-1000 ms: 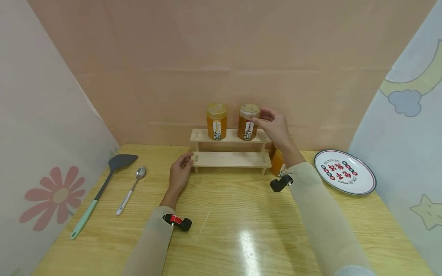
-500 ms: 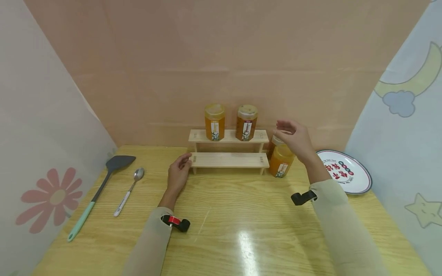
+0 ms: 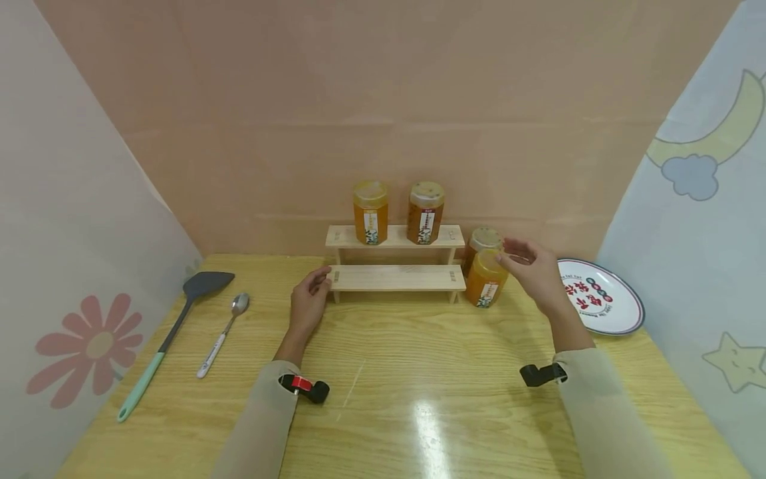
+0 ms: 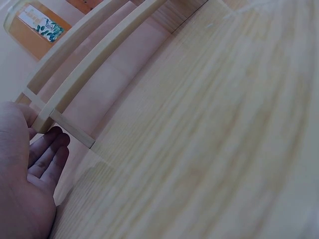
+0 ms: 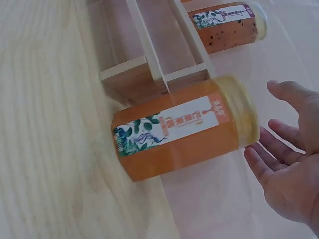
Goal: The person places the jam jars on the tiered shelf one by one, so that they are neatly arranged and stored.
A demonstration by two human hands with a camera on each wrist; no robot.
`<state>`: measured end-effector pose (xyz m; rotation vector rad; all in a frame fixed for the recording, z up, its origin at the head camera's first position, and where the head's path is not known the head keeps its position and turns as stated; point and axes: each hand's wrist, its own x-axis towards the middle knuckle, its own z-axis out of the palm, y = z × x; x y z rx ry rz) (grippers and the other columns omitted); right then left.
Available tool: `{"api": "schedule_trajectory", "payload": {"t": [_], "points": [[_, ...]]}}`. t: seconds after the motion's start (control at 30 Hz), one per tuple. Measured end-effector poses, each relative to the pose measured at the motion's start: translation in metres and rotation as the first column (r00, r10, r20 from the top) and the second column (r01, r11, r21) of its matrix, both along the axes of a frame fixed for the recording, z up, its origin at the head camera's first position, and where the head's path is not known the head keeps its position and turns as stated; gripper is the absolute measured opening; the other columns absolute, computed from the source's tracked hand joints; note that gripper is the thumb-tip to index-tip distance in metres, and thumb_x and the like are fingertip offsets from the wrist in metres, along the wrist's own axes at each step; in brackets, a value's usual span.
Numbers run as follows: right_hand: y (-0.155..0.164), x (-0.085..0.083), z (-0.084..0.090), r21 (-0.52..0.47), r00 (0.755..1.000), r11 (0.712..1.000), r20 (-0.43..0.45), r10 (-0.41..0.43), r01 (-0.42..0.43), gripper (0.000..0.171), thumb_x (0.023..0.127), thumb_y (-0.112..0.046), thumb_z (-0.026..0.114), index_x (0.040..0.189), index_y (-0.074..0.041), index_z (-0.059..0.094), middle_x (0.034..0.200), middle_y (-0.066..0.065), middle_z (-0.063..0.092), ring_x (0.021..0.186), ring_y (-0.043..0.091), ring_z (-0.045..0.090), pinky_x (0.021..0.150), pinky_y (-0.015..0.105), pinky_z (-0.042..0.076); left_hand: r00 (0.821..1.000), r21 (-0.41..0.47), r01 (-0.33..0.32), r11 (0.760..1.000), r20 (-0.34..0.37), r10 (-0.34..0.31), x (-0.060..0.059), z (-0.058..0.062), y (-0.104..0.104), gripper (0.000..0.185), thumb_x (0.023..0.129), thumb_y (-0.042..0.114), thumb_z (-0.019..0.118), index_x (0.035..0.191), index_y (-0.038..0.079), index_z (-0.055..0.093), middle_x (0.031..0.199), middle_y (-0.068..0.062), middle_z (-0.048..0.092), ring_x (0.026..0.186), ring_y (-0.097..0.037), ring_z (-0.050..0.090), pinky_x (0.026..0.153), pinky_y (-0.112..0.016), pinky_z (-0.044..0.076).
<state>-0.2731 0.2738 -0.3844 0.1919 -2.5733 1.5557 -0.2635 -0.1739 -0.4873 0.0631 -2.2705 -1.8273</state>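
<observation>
A two-step wooden rack [image 3: 396,277] stands against the back wall. On its upper step are an orange jar [image 3: 371,216] with a yellowish lid and a darker jar [image 3: 425,214] with a pale lid. My left hand [image 3: 309,304] holds the left end of the lower step, thumb at the board's end and fingers under it in the left wrist view. Right of the rack, another yellow-lidded orange jar [image 5: 172,132] stands on the table, partly hiding a pale-lidded jar [image 3: 483,238] behind it. My right hand [image 3: 536,276] reaches to the front jar's lid, thumb and fingers spread.
A white patterned plate [image 3: 619,303] lies at the right, partly behind my right forearm. At the left are a spatula [image 3: 179,326] with a green handle and a spoon [image 3: 226,332]. The back wall [image 3: 383,100] rises right behind the rack.
My right hand has let go of the darker jar on the upper step, moved right and come down to the front orange jar. The left hand stays at the rack.
</observation>
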Motion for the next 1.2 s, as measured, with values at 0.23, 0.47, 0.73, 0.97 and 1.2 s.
{"api": "schedule_trajectory", "payload": {"t": [0.23, 0.47, 0.73, 0.97, 1.2], "points": [[0.005, 0.004, -0.019, 0.040, 1.000, 0.999, -0.006, 0.012, -0.012, 0.071, 0.097, -0.040, 0.071, 0.152, -0.002, 0.047, 0.151, 0.022, 0.053, 0.137, 0.041, 0.054, 0.091, 0.005, 0.050, 1.000, 0.011, 0.004, 1.000, 0.003, -0.004, 0.001, 0.000, 0.000, 0.032, 0.106, 0.025, 0.058, 0.136, 0.017, 0.066, 0.136, -0.010, 0.064, 0.129, -0.025, 0.060, 0.110, -0.046, 0.049], [0.002, 0.004, -0.032, 0.042, 1.000, 0.999, -0.017, -0.002, 0.003, 0.078, 0.095, -0.038, 0.076, 0.155, -0.003, 0.042, 0.152, 0.019, 0.050, 0.141, 0.036, 0.049, 0.103, 0.013, 0.049, 1.000, 0.006, -0.001, 1.000, -0.010, 0.001, -0.001, -0.001, 0.000, 0.032, 0.106, 0.025, 0.059, 0.136, 0.017, 0.067, 0.135, -0.010, 0.065, 0.128, -0.023, 0.061, 0.109, -0.044, 0.049], [-0.004, 0.005, -0.042, 0.028, 1.000, 0.999, -0.010, -0.017, 0.017, 0.084, 0.094, -0.037, 0.077, 0.160, -0.008, 0.035, 0.151, 0.018, 0.049, 0.139, 0.034, 0.048, 0.118, 0.055, 0.041, 1.000, -0.009, -0.014, 1.000, -0.027, 0.013, -0.002, -0.003, 0.000, 0.031, 0.106, 0.024, 0.060, 0.135, 0.016, 0.067, 0.133, -0.008, 0.067, 0.126, -0.021, 0.062, 0.104, -0.034, 0.052], [-0.007, 0.004, -0.046, 0.018, 1.000, 1.000, -0.008, -0.019, 0.019, 0.085, 0.093, -0.035, 0.078, 0.160, -0.007, 0.034, 0.149, 0.021, 0.051, 0.138, 0.036, 0.049, 0.117, 0.056, 0.041, 1.000, 0.006, 0.006, 1.000, -0.013, -0.006, 0.001, -0.001, -0.002, 0.034, 0.106, 0.028, 0.060, 0.137, 0.016, 0.066, 0.138, -0.010, 0.064, 0.131, -0.024, 0.059, 0.112, -0.045, 0.048], [-0.008, 0.005, -0.047, 0.024, 0.998, 0.998, -0.025, -0.050, 0.051, 0.085, 0.091, -0.034, 0.081, 0.158, -0.007, 0.038, 0.149, 0.021, 0.054, 0.138, 0.036, 0.051, 0.115, 0.054, 0.045, 1.000, -0.009, 0.005, 1.000, -0.020, -0.005, 0.001, -0.002, -0.001, 0.032, 0.106, 0.025, 0.059, 0.136, 0.016, 0.066, 0.135, -0.009, 0.065, 0.128, -0.023, 0.060, 0.109, -0.040, 0.050]]}}
